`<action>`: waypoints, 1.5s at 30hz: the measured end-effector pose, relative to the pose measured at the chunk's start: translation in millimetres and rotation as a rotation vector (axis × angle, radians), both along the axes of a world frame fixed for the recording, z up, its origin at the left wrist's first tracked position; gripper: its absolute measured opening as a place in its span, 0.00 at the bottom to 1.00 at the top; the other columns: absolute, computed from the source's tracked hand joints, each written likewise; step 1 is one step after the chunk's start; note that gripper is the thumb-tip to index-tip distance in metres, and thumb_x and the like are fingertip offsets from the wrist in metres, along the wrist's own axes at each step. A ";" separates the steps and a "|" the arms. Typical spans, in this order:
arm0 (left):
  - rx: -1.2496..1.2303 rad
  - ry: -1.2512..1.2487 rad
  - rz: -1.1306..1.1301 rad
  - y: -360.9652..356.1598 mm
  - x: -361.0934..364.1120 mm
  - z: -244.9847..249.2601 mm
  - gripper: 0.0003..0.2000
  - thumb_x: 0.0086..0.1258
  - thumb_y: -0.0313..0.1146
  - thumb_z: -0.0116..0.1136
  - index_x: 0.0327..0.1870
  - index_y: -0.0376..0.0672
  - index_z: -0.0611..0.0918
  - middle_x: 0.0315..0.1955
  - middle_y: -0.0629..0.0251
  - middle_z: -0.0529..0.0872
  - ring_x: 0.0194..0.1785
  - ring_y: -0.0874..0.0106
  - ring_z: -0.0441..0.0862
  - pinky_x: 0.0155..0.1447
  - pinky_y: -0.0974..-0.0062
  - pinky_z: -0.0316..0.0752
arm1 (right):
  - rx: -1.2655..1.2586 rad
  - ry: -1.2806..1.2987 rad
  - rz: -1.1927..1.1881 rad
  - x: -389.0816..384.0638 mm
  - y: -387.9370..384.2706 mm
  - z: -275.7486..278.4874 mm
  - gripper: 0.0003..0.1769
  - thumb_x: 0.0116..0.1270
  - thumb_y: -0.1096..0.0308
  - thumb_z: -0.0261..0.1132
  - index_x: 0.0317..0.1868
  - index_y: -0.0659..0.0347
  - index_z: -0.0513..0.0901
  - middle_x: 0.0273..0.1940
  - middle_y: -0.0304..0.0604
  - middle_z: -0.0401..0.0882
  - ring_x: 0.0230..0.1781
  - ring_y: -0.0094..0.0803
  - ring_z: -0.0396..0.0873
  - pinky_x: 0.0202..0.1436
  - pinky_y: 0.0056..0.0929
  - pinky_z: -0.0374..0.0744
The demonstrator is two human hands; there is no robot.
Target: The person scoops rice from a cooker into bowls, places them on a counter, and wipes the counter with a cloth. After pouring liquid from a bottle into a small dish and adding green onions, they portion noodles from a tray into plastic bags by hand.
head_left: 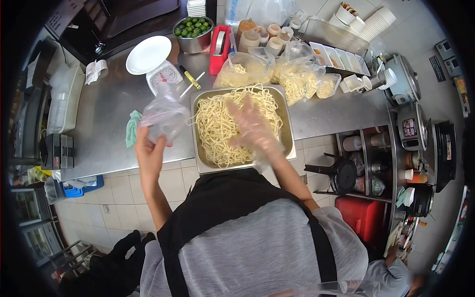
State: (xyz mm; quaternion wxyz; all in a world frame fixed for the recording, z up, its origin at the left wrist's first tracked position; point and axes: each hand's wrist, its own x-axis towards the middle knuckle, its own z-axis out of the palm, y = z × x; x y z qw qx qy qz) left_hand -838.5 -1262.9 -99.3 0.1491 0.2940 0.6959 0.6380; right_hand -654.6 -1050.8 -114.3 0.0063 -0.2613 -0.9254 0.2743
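Observation:
My left hand pinches a clear plastic bag above the steel counter, left of a deep metal tray. Thick pale noodles fill most of that tray. In a thin clear plastic glove, my right hand lies over the noodles with its fingers spread, slightly smeared by motion. No noodles show in its grip. A white plate rests on a small dial scale beyond the bag.
Bags of noodles and squeeze bottles stand behind the tray. A bowl of green limes and a red tape dispenser are at the back. A green cloth lies left. Another person is at lower right.

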 end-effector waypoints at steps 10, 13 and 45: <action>0.023 -0.033 0.170 -28.6 -1.7 9.1 0.21 0.60 0.15 0.49 0.57 0.31 0.74 0.59 0.59 0.70 0.42 0.74 0.81 0.39 0.78 0.80 | -0.255 0.583 0.168 5.7 42.5 87.2 0.12 0.54 0.69 0.68 0.40 0.55 0.79 0.41 0.36 0.74 0.44 0.29 0.75 0.47 0.30 0.76; 0.032 -0.041 0.151 -28.0 -2.7 10.2 0.20 0.60 0.15 0.50 0.56 0.30 0.73 0.59 0.60 0.69 0.42 0.74 0.81 0.37 0.79 0.80 | 0.089 0.647 0.278 4.1 57.1 161.1 0.11 0.52 0.72 0.69 0.38 0.57 0.80 0.36 0.37 0.76 0.41 0.29 0.77 0.46 0.29 0.76; 0.072 -0.091 0.075 -19.1 6.3 9.1 0.19 0.61 0.15 0.50 0.55 0.32 0.73 0.61 0.60 0.69 0.43 0.74 0.80 0.36 0.78 0.80 | -0.323 0.334 0.021 17.8 50.6 -4.6 0.29 0.51 0.70 0.72 0.55 0.56 0.76 0.54 0.44 0.74 0.58 0.39 0.72 0.63 0.35 0.71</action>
